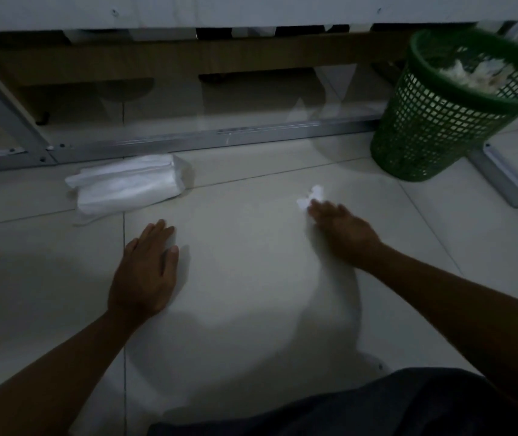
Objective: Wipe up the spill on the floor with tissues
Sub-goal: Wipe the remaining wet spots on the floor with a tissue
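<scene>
A crumpled white tissue lies on the pale floor tiles, sticking out past the fingertips of my right hand. That hand is blurred; its fingers look stretched out and press down on the tissue. My left hand rests flat on the floor with straight fingers and holds nothing. A soft white tissue pack lies on the floor just beyond my left hand. In this dim light I cannot make out any spill on the tiles.
A green mesh waste basket holding used tissues stands at the far right. A metal furniture frame runs along the floor behind the pack, and one metal foot juts out beside the basket. My dark-clothed knee is at the bottom.
</scene>
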